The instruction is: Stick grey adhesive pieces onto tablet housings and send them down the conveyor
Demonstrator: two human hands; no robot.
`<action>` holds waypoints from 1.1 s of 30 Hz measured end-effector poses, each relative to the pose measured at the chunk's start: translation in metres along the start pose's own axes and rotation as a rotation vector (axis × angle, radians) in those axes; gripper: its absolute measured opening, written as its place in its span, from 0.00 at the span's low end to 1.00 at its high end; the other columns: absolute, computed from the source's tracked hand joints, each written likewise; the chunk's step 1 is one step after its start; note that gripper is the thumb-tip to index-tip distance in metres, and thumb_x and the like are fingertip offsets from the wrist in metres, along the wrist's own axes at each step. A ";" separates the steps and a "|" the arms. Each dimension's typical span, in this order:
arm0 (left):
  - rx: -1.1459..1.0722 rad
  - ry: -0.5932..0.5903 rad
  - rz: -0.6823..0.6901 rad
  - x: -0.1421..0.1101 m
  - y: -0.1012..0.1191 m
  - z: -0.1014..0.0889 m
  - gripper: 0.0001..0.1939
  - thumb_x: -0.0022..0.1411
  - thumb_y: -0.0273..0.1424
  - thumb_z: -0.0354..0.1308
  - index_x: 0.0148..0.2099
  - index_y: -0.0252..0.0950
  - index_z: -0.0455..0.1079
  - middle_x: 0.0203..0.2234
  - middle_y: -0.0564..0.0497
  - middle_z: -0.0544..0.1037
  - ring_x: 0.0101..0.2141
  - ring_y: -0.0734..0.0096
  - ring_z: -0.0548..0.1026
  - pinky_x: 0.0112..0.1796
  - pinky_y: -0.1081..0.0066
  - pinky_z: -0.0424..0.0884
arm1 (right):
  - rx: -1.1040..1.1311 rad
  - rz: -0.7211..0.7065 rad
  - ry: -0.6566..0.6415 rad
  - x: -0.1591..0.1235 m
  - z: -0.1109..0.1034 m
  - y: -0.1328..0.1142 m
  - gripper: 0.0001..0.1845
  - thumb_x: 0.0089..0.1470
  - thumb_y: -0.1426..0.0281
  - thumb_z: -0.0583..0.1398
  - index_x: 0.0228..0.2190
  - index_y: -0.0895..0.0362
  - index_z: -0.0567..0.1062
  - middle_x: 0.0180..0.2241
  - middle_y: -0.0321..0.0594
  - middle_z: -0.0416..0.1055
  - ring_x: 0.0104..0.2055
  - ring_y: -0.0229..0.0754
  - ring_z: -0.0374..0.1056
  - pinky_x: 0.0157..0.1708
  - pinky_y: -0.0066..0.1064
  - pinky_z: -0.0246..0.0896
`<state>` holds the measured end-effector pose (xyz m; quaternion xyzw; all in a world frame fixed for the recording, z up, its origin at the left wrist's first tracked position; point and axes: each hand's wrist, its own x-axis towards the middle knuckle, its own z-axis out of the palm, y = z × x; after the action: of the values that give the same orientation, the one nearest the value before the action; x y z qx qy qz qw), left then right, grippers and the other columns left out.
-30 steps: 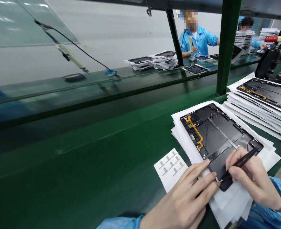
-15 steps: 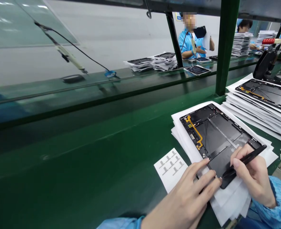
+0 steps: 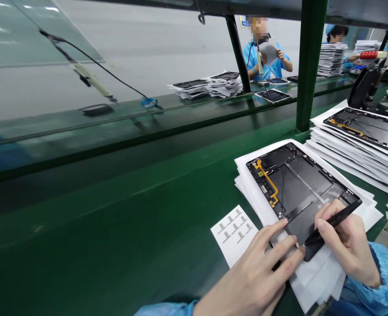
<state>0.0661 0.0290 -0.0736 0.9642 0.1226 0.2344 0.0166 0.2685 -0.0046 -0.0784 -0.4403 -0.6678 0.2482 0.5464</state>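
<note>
An opened black tablet housing (image 3: 304,180), with an orange flex cable (image 3: 269,185) along its left side, lies on a stack of white sheets (image 3: 246,175). My left hand (image 3: 253,267) has its fingers spread, and their tips rest on the housing's near left edge. Between the thumb and fingers of my right hand (image 3: 347,241) are slim black tweezers (image 3: 340,216). Their tip points down at the near corner of the housing, close to my left fingertips. What the tip touches is too small to make out. Beside my left hand lies a white card (image 3: 233,245) bearing several grey T-shaped stickers.
At the right stands a taller stack of tablet housings with paper between (image 3: 358,153). A green post (image 3: 307,70) rises behind the work. Further stacks (image 3: 210,83) and a hanging electric screwdriver (image 3: 91,79) are beyond the bench's ledge. A co-worker (image 3: 269,59) handles a sheet.
My right hand and the tweezers have shifted very slightly left; my left hand keeps its place on the edge. The co-worker opposite has brought the sheet in front of the chest.
</note>
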 end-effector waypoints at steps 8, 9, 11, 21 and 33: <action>-0.007 0.002 -0.005 0.005 0.002 -0.003 0.17 0.59 0.15 0.42 0.49 0.26 0.62 0.37 0.39 0.72 0.42 0.54 0.72 0.47 0.49 0.72 | 0.018 0.027 0.018 -0.001 0.001 0.000 0.07 0.63 0.73 0.52 0.32 0.53 0.63 0.27 0.35 0.61 0.27 0.39 0.59 0.25 0.30 0.53; -0.009 0.001 -0.008 0.006 0.002 -0.004 0.17 0.59 0.15 0.42 0.49 0.26 0.62 0.37 0.39 0.72 0.42 0.54 0.72 0.47 0.50 0.72 | 0.023 0.034 0.027 -0.001 0.001 0.000 0.07 0.63 0.73 0.51 0.32 0.53 0.63 0.26 0.35 0.61 0.27 0.39 0.59 0.25 0.30 0.53; -0.014 0.006 -0.011 0.007 0.002 -0.004 0.17 0.59 0.15 0.42 0.49 0.25 0.62 0.37 0.39 0.73 0.41 0.55 0.72 0.48 0.50 0.72 | 0.026 0.043 0.032 -0.001 0.001 0.000 0.07 0.63 0.73 0.52 0.32 0.53 0.63 0.26 0.35 0.61 0.27 0.40 0.59 0.26 0.30 0.53; -0.036 -0.006 -0.026 0.006 0.003 -0.004 0.18 0.59 0.15 0.42 0.50 0.27 0.61 0.37 0.39 0.73 0.44 0.55 0.73 0.49 0.49 0.71 | 0.013 -0.011 -0.041 0.004 -0.001 -0.003 0.07 0.63 0.75 0.51 0.31 0.54 0.62 0.26 0.35 0.61 0.26 0.38 0.59 0.25 0.29 0.54; -0.039 0.000 -0.029 0.006 0.004 -0.005 0.18 0.60 0.16 0.43 0.51 0.26 0.61 0.38 0.39 0.73 0.44 0.53 0.73 0.49 0.50 0.71 | -0.099 -0.022 0.000 0.007 -0.015 0.003 0.08 0.62 0.75 0.52 0.30 0.55 0.63 0.26 0.35 0.61 0.25 0.37 0.59 0.23 0.28 0.52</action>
<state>0.0695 0.0266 -0.0660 0.9618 0.1322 0.2365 0.0391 0.2833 0.0009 -0.0728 -0.4594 -0.6839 0.2088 0.5269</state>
